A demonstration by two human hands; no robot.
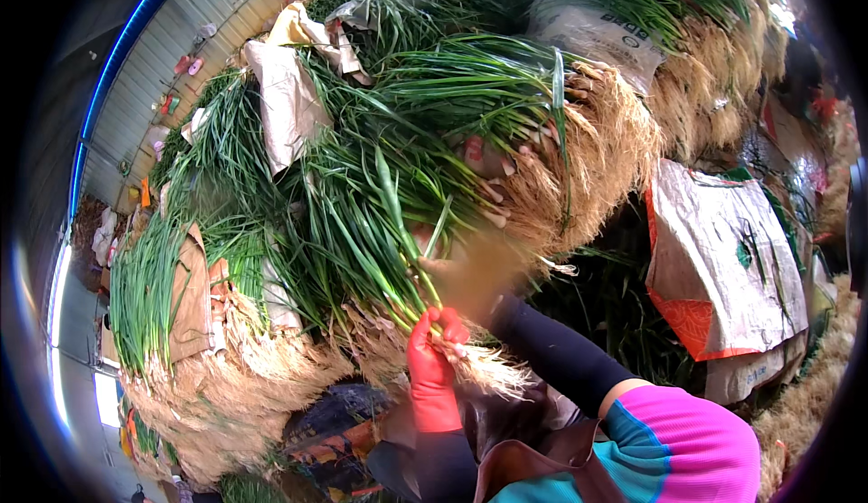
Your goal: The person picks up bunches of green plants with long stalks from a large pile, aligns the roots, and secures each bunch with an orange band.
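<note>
My left hand [434, 360], in a red rubber glove, grips several green garlic plants [400, 259] low on their stems. Their pale, stringy roots [491, 367] hang out to the right of the glove, and the long leaves reach up and to the left. My right hand [478, 269] is beside the stalks, just above the glove; it is blurred, with a finger or thumb at the stems, and its grip is unclear. Behind both hands lies a large heap of the same plants [468, 89], its tan root mass [576, 164] towards the right.
A white woven sack with a red edge [732, 259] lies at the right over a dark leafy pile. More bundled plants [146, 293] with brown sacking [193, 299] stand at the left. Another printed sack [597, 35] is at the top, and a corrugated wall [129, 89] runs along the upper left.
</note>
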